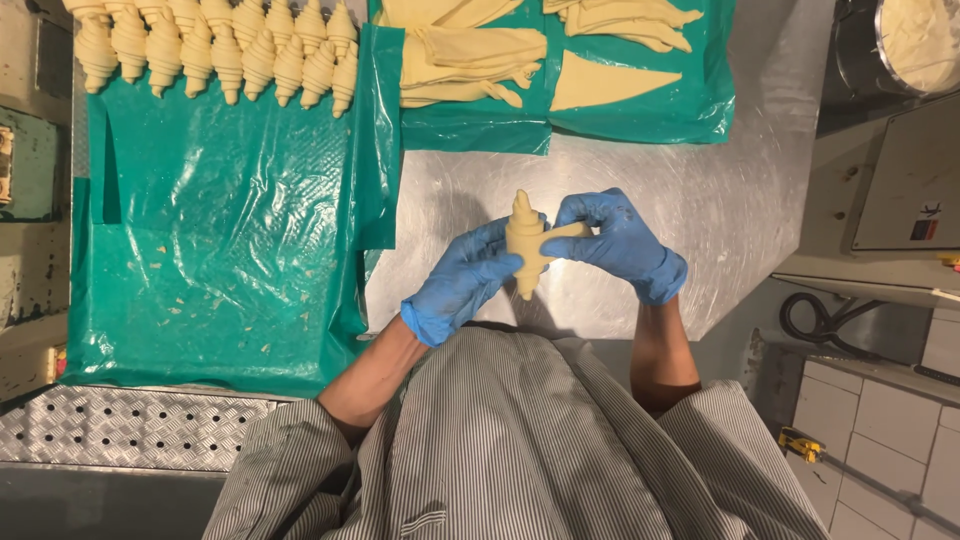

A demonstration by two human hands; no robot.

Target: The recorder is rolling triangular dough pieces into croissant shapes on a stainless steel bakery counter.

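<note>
A green plastic sheet (220, 260) covers the left side of the steel table (740, 200), with a row of rolled raw croissants (215, 45) lined along its far edge. Further right, a second green sheet (640, 115) bears flat dough triangles (610, 82). At centre, above the table, the left hand (462, 282) in a blue glove cups a rolled croissant (526, 245), while the gloved right hand (615, 240) pinches its loose tail. At far right, a metal bowl (860, 55) holds pale dough (925, 35).
</note>
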